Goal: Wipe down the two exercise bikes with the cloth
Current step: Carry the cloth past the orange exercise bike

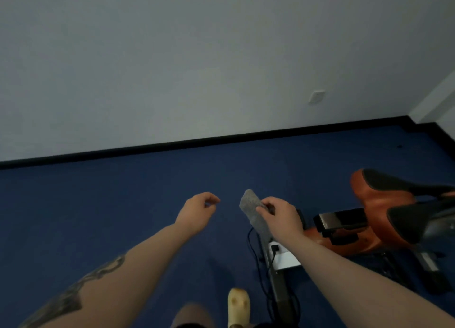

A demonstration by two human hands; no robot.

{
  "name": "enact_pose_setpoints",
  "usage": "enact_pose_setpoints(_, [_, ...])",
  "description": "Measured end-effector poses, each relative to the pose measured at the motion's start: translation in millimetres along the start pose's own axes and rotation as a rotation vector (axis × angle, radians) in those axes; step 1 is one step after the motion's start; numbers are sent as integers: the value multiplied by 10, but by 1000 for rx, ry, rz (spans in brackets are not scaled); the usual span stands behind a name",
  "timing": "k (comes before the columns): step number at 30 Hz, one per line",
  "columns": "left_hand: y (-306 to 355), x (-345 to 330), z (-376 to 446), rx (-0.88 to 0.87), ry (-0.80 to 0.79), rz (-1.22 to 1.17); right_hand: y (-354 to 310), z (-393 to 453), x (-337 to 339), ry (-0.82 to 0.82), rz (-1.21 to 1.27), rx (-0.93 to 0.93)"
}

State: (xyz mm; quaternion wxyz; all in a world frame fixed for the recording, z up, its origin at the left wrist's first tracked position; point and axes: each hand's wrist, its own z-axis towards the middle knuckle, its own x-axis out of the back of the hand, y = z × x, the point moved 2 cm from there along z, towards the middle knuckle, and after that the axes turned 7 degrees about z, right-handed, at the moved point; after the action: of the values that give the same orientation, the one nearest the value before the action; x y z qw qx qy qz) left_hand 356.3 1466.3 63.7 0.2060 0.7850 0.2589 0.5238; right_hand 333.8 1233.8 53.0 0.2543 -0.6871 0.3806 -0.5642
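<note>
From the head view, the right hand (280, 214), just right of the frame's centre, pinches a small grey fabric cloth (251, 208) between thumb and curled fingers; the cloth hangs in the air above the dark blue carpeted floor (98, 204) and touches no machine. The left hand (199, 209), centre frame, holds nothing, its fingers loosely curled. At the right edge stands an orange and black exercise bike (384, 214) with a dark padded saddle, well to the right of the cloth. A second bike is not in view. The picture is dim and soft, so whether any surface has been wiped cannot be told. As a judgement, the wiping looks barely begun or paused, with most of the work left.
</note>
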Motion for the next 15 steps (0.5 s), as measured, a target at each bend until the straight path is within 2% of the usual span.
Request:
enact_pose_setpoints(8, [266,445,1362,-157,-93,38,-378,996,-8,146,32,-110])
enact_pose_setpoints(15, [643,792,2684,-386,-265,139,-635,1782,-114,417,155,-292])
